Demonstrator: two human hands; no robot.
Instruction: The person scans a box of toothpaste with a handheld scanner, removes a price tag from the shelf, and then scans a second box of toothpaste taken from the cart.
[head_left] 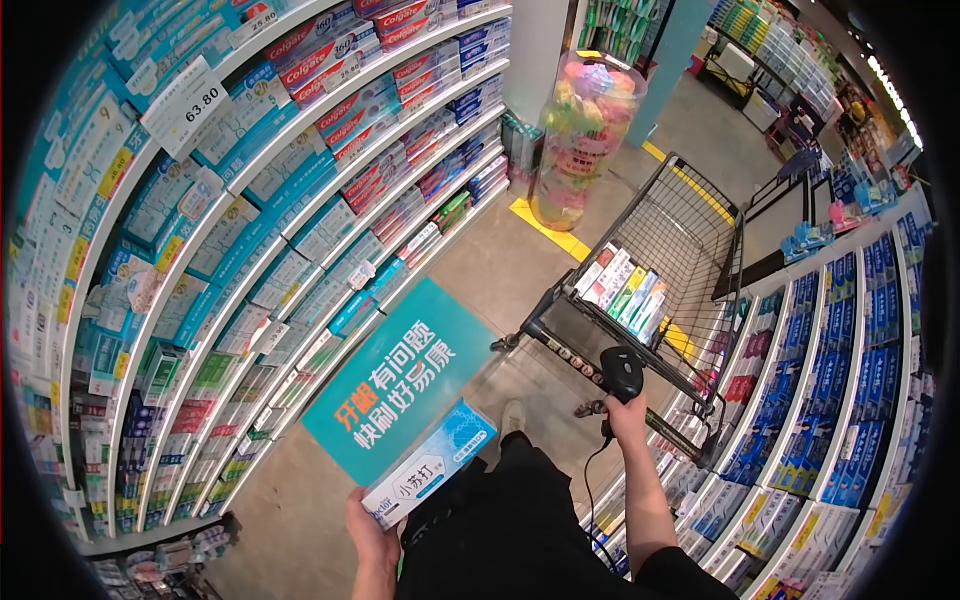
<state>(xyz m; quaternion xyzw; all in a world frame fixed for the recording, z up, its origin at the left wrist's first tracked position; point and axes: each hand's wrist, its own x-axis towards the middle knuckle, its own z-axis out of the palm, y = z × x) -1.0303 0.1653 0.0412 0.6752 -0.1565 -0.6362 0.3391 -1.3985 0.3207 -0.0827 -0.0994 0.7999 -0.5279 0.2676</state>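
Observation:
My left hand (371, 532) is closed around one end of a blue and white toothpaste box (430, 465), held level in front of my body with its printed side up. My right hand (627, 418) grips a black handheld barcode scanner (622, 371) by its handle, and a cable hangs down from it. The scanner is just over the handle bar of a wire shopping cart (700, 235). Several toothpaste boxes (625, 290) stand in a row inside that cart.
Curved shelves (250, 215) packed with toothpaste boxes rise on the left. More shelves (800, 370) with blue packs line the right. A clear bin (585, 140) of colourful items stands beyond the cart. A teal sign (395, 375) extends from the left shelf's base.

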